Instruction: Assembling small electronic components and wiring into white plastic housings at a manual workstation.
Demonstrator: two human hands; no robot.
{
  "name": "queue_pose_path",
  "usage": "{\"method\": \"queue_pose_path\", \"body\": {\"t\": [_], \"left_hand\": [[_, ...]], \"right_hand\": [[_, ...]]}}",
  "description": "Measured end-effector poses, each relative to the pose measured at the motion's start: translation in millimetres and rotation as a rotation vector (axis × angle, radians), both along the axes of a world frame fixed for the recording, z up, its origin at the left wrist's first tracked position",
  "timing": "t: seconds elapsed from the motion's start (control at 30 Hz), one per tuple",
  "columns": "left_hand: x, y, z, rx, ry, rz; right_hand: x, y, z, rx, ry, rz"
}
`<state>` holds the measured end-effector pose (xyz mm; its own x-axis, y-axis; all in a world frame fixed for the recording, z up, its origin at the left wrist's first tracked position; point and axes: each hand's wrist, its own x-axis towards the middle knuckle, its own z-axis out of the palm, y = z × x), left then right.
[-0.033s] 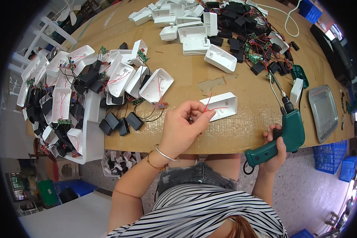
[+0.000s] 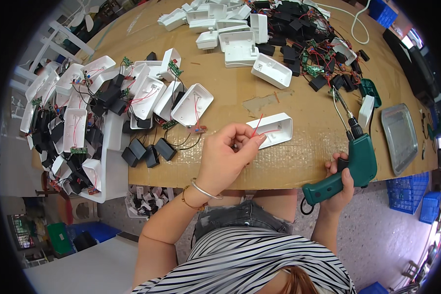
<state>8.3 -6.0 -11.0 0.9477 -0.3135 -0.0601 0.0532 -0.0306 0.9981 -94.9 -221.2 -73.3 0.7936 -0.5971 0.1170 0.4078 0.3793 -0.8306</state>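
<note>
- The counter [image 2: 230, 95] is covered by brown cardboard, smooth in most places, with one torn patch and a shiny, wrinkled strip near the front edge.
- Of the two hands, the right hand [image 2: 339, 183] is nearer; it is closed around the handle of a green soldering gun [image 2: 361, 154], which has a hard plastic body shaped like a pistol and a thin metal tip pointing away from the person.
- The left hand [image 2: 232, 149] pinches thin red wires [image 2: 259, 120] between thumb and index finger; what is deeper inside the fingers, I cannot tell.
- Just beyond these fingertips lies a white housing [image 2: 287, 128], a long open box of smooth plastic with rounded corners.
- At the right side rests a grey metal tray [image 2: 401, 139], shallow and rounded.
- At the left is a tangled heap of similar white boxes [image 2: 149, 95], with black blocks [image 2: 165, 149] of square shape and thin wires.
- Farthest are stacked white cases [image 2: 240, 46] and, beside them, a dark pile of black parts [image 2: 294, 24].
</note>
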Motion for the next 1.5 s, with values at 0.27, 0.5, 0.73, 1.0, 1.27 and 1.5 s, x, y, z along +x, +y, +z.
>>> {"method": "queue_pose_path", "body": {"t": [0.27, 0.5, 0.73, 1.0, 1.27, 1.5], "left_hand": [[1.7, -26.1, -28.9, 0.378, -0.637, 0.087], [2.8, -35.7, -37.0, 0.38, -0.599, 0.181], [6.9, -39.3, -50.6, 0.495, -0.844, 0.208], [6.1, -36.4, -52.7, 0.51, -0.886, 0.186], [7.0, -37.3, -53.3, 0.497, -0.903, 0.187], [8.3, -36.3, -54.4, 0.487, -0.911, 0.185]], "right_hand": [[-6.4, 6.4, 2.5, -0.071, 0.028, -0.032], [-33.0, 15.2, 3.8, -0.266, 0.141, -0.046], [-47.1, 27.2, 5.5, -0.348, 0.259, -0.064], [-58.0, 27.8, 1.6, -0.386, 0.375, 0.13], [-66.2, 27.4, 0.7, -0.426, 0.476, 0.189], [-61.0, 33.2, 10.5, -0.419, 0.609, 0.227]]}}
